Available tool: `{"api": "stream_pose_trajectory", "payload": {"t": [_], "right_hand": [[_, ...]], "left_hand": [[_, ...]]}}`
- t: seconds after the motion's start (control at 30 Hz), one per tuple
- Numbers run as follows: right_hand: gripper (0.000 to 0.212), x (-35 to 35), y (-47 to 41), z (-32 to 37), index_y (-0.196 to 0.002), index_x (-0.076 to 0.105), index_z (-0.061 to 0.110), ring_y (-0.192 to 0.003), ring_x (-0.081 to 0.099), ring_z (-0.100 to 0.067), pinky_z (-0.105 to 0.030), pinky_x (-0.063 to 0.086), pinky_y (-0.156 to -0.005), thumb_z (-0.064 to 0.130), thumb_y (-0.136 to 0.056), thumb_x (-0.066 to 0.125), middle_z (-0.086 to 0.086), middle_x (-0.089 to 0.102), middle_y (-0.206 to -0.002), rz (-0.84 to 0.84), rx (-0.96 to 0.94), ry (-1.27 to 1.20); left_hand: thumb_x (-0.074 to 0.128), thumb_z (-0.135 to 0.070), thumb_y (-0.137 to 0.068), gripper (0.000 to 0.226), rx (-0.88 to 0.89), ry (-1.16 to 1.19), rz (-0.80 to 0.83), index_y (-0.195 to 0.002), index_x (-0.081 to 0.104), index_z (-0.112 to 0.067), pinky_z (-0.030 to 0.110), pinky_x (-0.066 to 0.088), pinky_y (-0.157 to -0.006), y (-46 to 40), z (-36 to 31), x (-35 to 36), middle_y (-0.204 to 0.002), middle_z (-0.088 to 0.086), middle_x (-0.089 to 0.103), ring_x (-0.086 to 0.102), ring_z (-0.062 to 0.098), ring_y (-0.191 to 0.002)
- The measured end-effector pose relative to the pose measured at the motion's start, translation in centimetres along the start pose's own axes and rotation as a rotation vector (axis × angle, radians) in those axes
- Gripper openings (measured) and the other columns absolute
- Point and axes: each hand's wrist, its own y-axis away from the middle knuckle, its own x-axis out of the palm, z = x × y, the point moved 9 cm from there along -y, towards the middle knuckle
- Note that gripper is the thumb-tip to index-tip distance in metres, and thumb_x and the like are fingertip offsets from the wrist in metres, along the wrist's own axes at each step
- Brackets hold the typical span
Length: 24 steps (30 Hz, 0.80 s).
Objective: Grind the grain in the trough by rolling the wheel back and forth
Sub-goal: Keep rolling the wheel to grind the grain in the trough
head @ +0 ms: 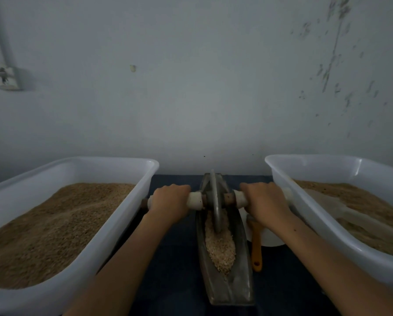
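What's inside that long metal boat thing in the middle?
The trough holds pale crushed grain, heaped along its middle. The wheel stands upright in it, toward the far end. Whatever lies beneath the wheel and the heap is covered.

We had both arms stretched forward, forearms angled inward. Our left hand [168, 201] was curled knuckles-up around the axle's left grip, and our right hand [265, 202] was wrapped the same way around the right grip.
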Motion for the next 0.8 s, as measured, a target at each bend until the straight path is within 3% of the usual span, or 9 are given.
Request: {"api": "stream_pose_trajectory", "payload": {"t": [0.1, 0.23, 0.33, 0.43, 0.5, 0.6, 0.8], "right_hand": [[0.01, 0.4, 0.0, -0.2, -0.09, 0.051, 0.026, -0.091, 0.061, -0.019, -0.029, 0.041, -0.073, 0.024, -0.086, 0.06, 0.001, 0.064, -0.099, 0.145, 0.001, -0.028], [0.019, 1.1, 1.0, -0.1, -0.095, 0.059, 0.02, -0.087, 0.062, -0.017, -0.031, 0.05, -0.076, 0.027, -0.08, 0.07, -0.002, 0.065, -0.097, 0.472, -0.013, -0.078], [0.027, 1.1, 2.0, 0.0, -0.105, 0.064, 0.016, -0.09, 0.064, -0.017, -0.032, 0.054, -0.082, 0.024, -0.08, 0.072, -0.004, 0.068, -0.102, 0.613, -0.019, -0.114], [0.027, 1.2, 2.5, 0.1, -0.107, 0.065, 0.015, -0.079, 0.062, -0.014, -0.026, 0.051, -0.071, 0.019, -0.081, 0.071, -0.007, 0.069, -0.103, 0.687, -0.016, -0.153], [0.026, 1.2, 2.5, 0.2, -0.107, 0.065, 0.015, -0.078, 0.062, -0.014, -0.025, 0.049, -0.067, 0.019, -0.082, 0.07, -0.007, 0.069, -0.102, 0.695, -0.015, -0.154], [0.02, 1.2, 1.9, 0.1, -0.101, 0.064, 0.015, -0.086, 0.065, -0.018, -0.029, 0.051, -0.073, 0.022, -0.082, 0.069, -0.004, 0.067, -0.097, 0.614, -0.013, -0.097], [0.015, 0.1, 0.4, 0.2, -0.089, 0.051, 0.027, -0.091, 0.061, -0.018, -0.03, 0.046, -0.076, 0.021, -0.083, 0.063, 0.002, 0.064, -0.099, 0.27, -0.004, -0.042]], "left_hand": [[0.063, -0.031, -0.085, 0.028, 0.023, -0.046, 0.087, -0.109, 0.054, -0.018, 0.029, 0.042, -0.074, -0.2, -0.2, 0.5, -0.106, 0.003, 0.063, 0.06, 0.019, -0.095], [0.068, -0.032, -0.081, 0.04, 0.038, -0.038, 0.287, -0.114, 0.057, -0.014, 0.03, 0.041, -0.072, 0.1, -0.5, 1.1, -0.106, 0.005, 0.063, 0.059, 0.02, -0.09], [0.069, -0.03, -0.081, 0.036, 0.046, 0.052, 0.46, -0.111, 0.058, -0.014, 0.028, 0.043, -0.068, 0.8, -0.6, 2.0, -0.091, 0.002, 0.06, 0.055, 0.015, -0.077], [0.069, -0.027, -0.08, 0.029, 0.054, 0.124, 0.516, -0.103, 0.06, -0.012, 0.023, 0.043, -0.06, 1.1, -0.5, 2.3, -0.078, -0.002, 0.059, 0.058, 0.013, -0.069], [0.068, -0.026, -0.082, 0.03, 0.055, 0.138, 0.496, -0.106, 0.061, -0.01, 0.024, 0.043, -0.061, 1.0, -0.5, 2.2, -0.076, -0.002, 0.058, 0.058, 0.012, -0.068], [0.068, -0.029, -0.082, 0.032, 0.048, 0.13, 0.435, -0.109, 0.059, -0.013, 0.027, 0.04, -0.067, 0.7, -0.5, 1.9, -0.074, -0.008, 0.052, 0.05, 0.007, -0.066], [0.066, -0.029, -0.083, 0.036, 0.022, 0.006, 0.212, -0.114, 0.055, -0.015, 0.032, 0.043, -0.077, 0.2, -0.3, 0.8, -0.109, 0.005, 0.063, 0.06, 0.021, -0.098]]}}
